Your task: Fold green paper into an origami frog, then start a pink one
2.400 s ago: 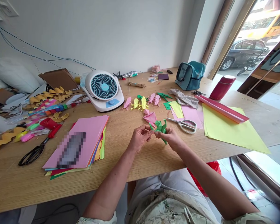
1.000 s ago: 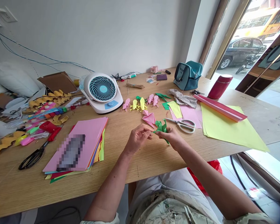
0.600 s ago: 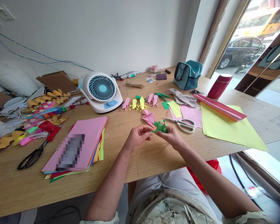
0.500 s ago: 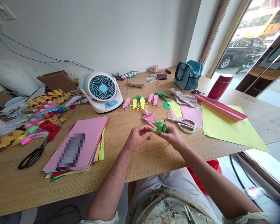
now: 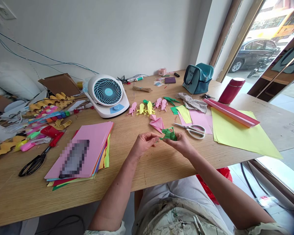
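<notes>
While hands (image 5: 145, 142) (image 5: 182, 144) hold green folded paper (image 5: 169, 134), long axis sideways, tapering left.

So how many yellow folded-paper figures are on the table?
2. One yellow figure is just right of the pink figure nearest the fan; the other yellow figure is right of that. Both are farther back than the held green paper. Others could be hidden.

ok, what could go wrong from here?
1. The left hand appears to pinch a thin end of the green folded paper while the right hand holds the body; a hard pull might tear it.
2. The scissors lie just beyond the right hand, so a careless reach could meet the blades.
3. The pink folded piece sits close ahead and might get crushed.
</notes>
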A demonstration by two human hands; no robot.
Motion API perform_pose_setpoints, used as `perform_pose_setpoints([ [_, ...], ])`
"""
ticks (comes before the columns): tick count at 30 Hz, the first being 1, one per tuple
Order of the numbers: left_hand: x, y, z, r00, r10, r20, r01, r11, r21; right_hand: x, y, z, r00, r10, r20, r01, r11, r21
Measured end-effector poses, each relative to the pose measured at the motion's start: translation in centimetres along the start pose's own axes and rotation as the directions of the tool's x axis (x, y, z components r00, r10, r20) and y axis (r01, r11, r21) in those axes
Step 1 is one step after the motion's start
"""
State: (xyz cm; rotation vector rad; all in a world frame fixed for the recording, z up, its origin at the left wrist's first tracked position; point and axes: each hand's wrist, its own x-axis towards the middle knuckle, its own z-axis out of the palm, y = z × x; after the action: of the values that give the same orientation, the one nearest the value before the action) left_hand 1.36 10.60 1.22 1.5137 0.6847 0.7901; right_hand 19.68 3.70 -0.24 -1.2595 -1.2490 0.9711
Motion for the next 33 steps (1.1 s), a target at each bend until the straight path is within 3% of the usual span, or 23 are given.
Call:
perform_pose_setpoints([
  [11, -0.05, 0.0, 0.07, 0.999, -0.053, 0.005, 0.053, 0.999, 0.002, -0.07, 0.47, 0.04, 0.997, -0.073, -0.017, 0.072, 0.994, -0.077],
  [33, -0.28, 0.23, 0.46, 0.999, 0.014, -0.043, -0.012, 0.999, 0.053, -0.03, 0.21, 0.48, 0.998, -0.055, -0.01, 0.054, 0.996, -0.064],
])
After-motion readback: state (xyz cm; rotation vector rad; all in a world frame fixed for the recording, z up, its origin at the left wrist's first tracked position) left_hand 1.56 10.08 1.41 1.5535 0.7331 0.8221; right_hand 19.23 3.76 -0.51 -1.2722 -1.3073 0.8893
